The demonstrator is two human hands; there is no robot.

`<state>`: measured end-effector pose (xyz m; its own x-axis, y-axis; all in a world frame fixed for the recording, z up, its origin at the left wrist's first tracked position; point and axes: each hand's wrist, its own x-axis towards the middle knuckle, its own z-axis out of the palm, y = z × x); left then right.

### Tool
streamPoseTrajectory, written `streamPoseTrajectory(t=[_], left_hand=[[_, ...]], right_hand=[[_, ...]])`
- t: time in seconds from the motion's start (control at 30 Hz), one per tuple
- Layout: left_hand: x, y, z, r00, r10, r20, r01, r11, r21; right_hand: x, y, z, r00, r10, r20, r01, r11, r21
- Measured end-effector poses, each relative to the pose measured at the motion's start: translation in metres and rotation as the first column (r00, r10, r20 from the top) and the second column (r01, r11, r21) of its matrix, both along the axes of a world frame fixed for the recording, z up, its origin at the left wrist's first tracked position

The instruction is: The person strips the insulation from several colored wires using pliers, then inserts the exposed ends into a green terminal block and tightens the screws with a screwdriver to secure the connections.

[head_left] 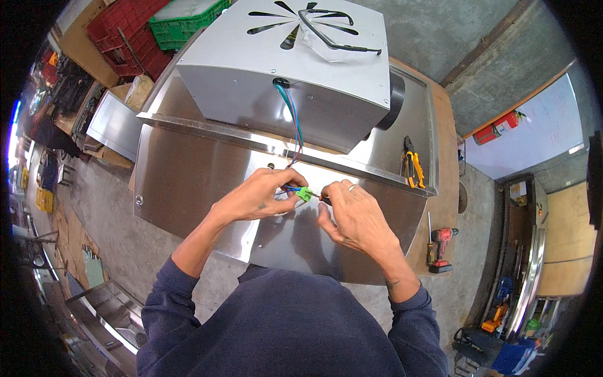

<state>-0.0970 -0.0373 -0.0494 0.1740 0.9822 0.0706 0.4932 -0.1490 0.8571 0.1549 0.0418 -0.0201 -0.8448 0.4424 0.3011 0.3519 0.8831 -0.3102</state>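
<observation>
Green screw terminal block [304, 194] sits above the near steel panel [188, 169], roughly at its centre, pinched in the fingers of the left hand [260, 195] with the ends of blue and dark wires. The right hand [358, 213] is closed around a screwdriver [325, 200], whose shaft points left at the block; the two hands are close together but apart. From the block, the wire bundle [294, 122] runs far to a hole in the front of a grey metal box [251, 103].

Beyond the hands, a raised steel ridge [220, 133] crosses from left to right, limiting room on the far side. Left of the left hand, the panel spreads to its outer edge; its near edge lies just before the person's body. To the right, pliers [411, 164] lie by the ridge's end, and a red cordless drill [443, 245] and another screwdriver [430, 245] lie along the right edge of the wooden table [448, 169].

Far right, a whiteboard [540, 129] carries faint handwriting, and the red fire extinguisher [493, 131] before it bears a label; both are too small to read.
</observation>
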Motion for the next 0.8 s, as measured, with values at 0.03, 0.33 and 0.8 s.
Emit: streamPoseTrajectory(t=[0.03,0.33,0.8], left_hand=[[0.001,0.001,-0.001,1.0,-0.003,0.001,0.003,1.0,0.007],[0.004,0.001,-0.007,1.0,-0.018,0.004,0.018,0.999,0.037],[0.007,-0.003,-0.015,1.0,-0.021,0.016,0.021,1.0,0.015]], right_hand=[[0.001,0.002,-0.001,1.0,0.031,-0.003,-0.031,0.999,0.015],[0.007,0.007,-0.007,0.994,0.014,0.105,-0.007,0.998,-0.07],[0.003,0.014,-0.002,0.994,0.106,0.034,-0.108,0.992,0.059]])
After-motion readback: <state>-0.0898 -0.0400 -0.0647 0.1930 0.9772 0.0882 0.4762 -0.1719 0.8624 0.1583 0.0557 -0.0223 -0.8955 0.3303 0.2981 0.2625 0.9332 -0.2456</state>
